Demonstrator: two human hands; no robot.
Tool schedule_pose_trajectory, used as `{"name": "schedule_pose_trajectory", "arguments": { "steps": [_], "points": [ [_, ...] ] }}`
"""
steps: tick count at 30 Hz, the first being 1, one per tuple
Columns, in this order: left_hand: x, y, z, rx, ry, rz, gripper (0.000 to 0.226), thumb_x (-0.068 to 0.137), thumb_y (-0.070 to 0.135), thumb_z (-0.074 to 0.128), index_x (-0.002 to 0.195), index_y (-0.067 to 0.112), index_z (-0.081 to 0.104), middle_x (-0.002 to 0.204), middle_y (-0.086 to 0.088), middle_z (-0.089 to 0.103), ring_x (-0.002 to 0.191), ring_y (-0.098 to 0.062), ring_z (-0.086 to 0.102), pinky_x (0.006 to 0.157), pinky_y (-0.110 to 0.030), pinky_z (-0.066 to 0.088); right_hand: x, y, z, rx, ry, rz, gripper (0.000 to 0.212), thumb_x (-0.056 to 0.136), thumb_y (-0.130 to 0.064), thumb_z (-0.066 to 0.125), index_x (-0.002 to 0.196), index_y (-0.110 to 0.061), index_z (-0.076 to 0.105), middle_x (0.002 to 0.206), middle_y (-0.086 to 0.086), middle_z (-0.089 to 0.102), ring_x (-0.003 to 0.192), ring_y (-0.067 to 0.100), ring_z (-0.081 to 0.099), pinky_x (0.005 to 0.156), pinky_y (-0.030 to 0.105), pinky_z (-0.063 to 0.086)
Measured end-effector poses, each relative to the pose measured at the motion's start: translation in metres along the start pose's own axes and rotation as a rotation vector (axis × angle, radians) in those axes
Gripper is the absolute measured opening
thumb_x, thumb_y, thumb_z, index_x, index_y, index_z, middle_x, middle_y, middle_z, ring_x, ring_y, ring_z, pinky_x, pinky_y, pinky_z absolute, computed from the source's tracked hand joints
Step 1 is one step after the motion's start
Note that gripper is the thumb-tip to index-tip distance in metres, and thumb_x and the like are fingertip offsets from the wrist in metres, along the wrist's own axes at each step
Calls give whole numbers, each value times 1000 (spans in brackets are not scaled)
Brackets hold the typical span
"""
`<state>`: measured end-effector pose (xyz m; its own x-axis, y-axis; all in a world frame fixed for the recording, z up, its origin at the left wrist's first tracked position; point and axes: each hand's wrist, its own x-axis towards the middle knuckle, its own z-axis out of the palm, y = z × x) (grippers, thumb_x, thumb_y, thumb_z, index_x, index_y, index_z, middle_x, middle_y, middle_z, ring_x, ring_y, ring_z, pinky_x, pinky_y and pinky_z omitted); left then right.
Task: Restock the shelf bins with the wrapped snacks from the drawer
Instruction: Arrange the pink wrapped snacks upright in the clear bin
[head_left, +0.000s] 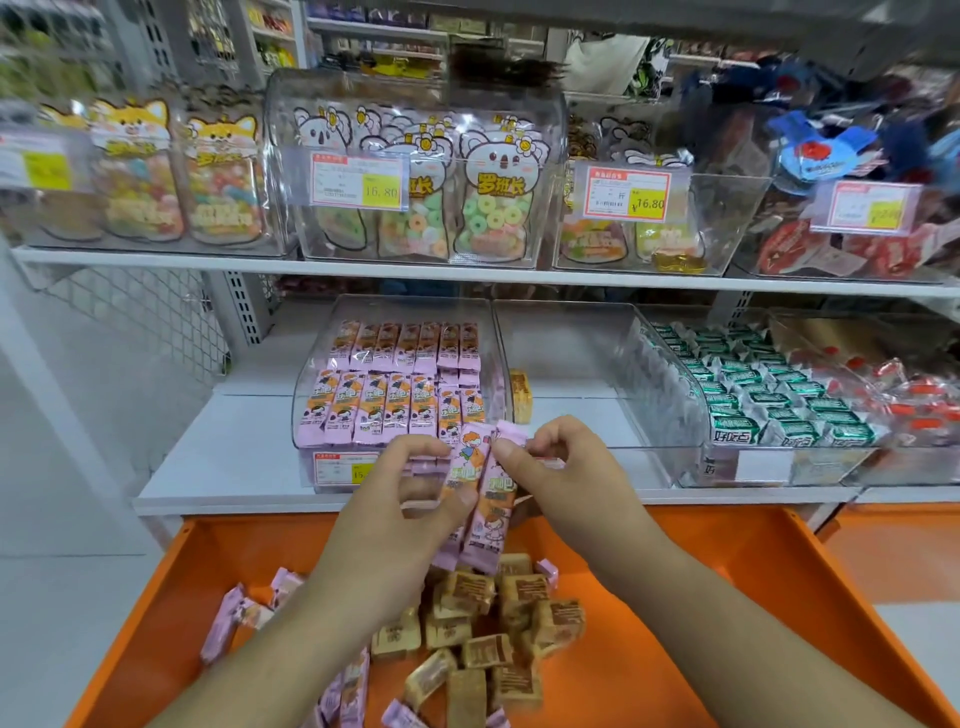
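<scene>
Holding two pink wrapped snack bars (480, 499) upright between both hands, above the back edge of the orange drawer (769, 582). Left hand (402, 499) has fingers curled round the lower half of the bars; right hand (558, 465) pinches their top ends with thumb and fingertips. The bar tops sit just in front of the front lip of the pink-bar bin (400, 395).

That bin: two visible rows, about seven packs each, standing on end, nearly filling its width; a price tag on its front is partly hidden by the left hand. Next bin right, the clear empty-looking bin (566, 374), shows one tan wrapped snack (519, 395) against its left wall and open floor for the rest. Beyond it, a bin of green-and-white packs (769, 395), too many to count.

Drawer: a heap of tan square snacks (493, 634) at centre, roughly fifteen, exact count unclear. Loose pink bars (228, 618) lie at the left and near edge, about eight visible. Bare orange floor on the right side.

Upper shelf: four clear bins of bagged gummies (415, 171) with price tags.
</scene>
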<state>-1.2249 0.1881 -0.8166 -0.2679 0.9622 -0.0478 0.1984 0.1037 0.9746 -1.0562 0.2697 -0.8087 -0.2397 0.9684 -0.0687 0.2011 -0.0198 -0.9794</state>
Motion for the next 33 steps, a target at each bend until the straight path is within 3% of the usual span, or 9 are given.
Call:
{"name": "schedule_pose_trajectory", "arguments": {
  "steps": [4,8,11,14,19,23,25,30,33],
  "points": [
    [3,4,-3,72,-4,34,39,88,51,75,123,45,61,122,31,57,107,16,55,76,-10,42,0,-5,-2,-44,-59,-3,27,91,-30,82,107,-22,62,102,0,72,70,18,73,83,50,61],
    [9,9,-7,43,-84,33,50,86,28,83,127,40,56,108,31,65,87,22,62,64,-4,47,2,-5,-5,-30,-218,47,56,86,-5,83,132,-27,59,92,1,76,85,9,76,77,23,56],
    [16,11,-14,128,-166,59,68,85,16,85,140,34,50,118,16,65,95,13,68,82,-11,54,5,-6,-5,-55,-298,-8,78,80,6,85,142,-25,51,113,6,75,100,11,76,89,31,61],
    [25,7,-20,284,-128,145,73,89,16,81,148,40,45,129,20,52,105,13,62,99,-18,53,9,-9,-3,-164,-287,-118,86,74,5,90,143,-29,52,130,4,66,105,12,74,93,36,61],
    [40,6,-21,513,-61,308,63,96,23,72,147,51,48,131,35,48,114,16,49,87,-1,40,18,-8,1,-219,-211,-197,74,83,-8,88,139,-40,51,127,-11,56,94,9,72,83,28,61],
    [64,4,-24,696,-33,407,65,99,28,67,154,49,40,147,35,44,132,10,43,115,-25,37,41,-7,-5,-655,-111,-350,65,87,-48,81,145,-46,52,137,-22,58,122,3,56,104,28,50],
    [80,-1,-25,846,0,454,64,102,35,62,158,44,35,158,24,41,150,-3,27,127,-39,21,54,-7,-4,-790,-89,-436,65,92,-53,73,151,-40,50,148,-18,55,139,6,43,117,32,39],
    [108,-16,-20,1091,9,417,63,107,43,50,163,44,20,168,24,22,158,-9,7,124,-38,1,82,6,6,-1115,-97,-570,59,98,-57,61,150,-29,55,145,-10,61,143,20,35,121,38,31],
    [111,-28,-20,1177,-46,386,66,107,53,40,165,41,9,172,20,9,159,-13,-3,125,-43,-2,93,19,6,-1213,-72,-616,56,91,-53,73,140,-26,65,144,-7,63,142,31,41,116,48,36]
  ]
}}
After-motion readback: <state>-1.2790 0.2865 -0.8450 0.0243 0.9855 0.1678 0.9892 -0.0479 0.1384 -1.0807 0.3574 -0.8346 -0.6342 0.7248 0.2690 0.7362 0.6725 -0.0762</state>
